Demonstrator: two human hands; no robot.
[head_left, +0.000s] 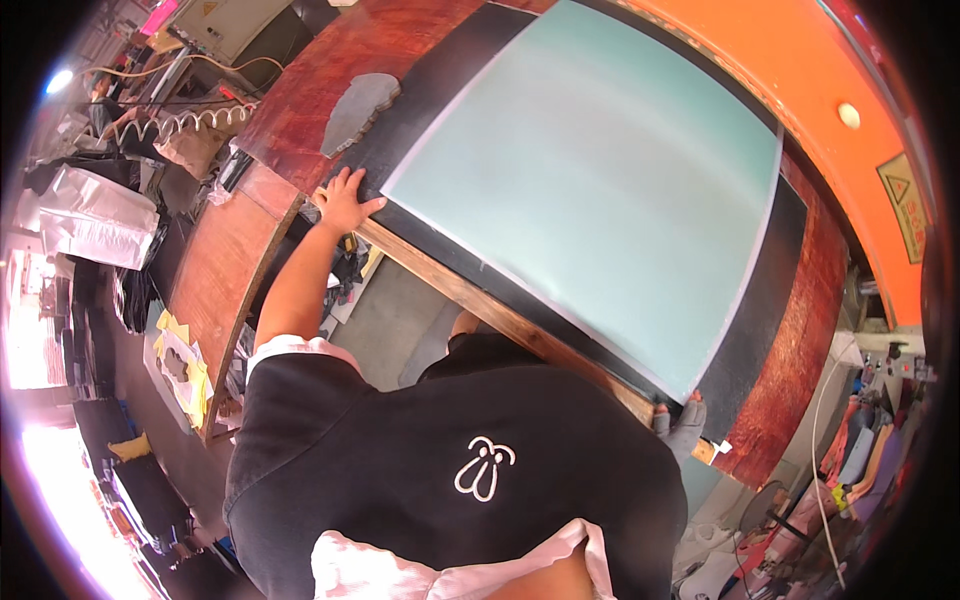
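Note:
A large pale green sheet [590, 190] lies flat on a black board [440, 225], which rests on a red-brown tabletop [300, 100]. My left hand [345, 203] is open, its bare fingers spread over the board's near left corner, just left of the sheet. My right hand [685, 425], in a grey glove with the fingertips showing, rests at the near right corner of the sheet, by the wooden edge strip [470, 295]. Two of its fingertips stand apart; the others are hidden. I see nothing held in either hand.
A grey offcut with a jagged edge [362, 112] lies beyond my left hand. An orange machine body [800, 70] with a warning label borders the far right. At left stands a lower wooden table [225, 260] with yellow scraps [180, 365]. Coloured material [860, 450] hangs at right.

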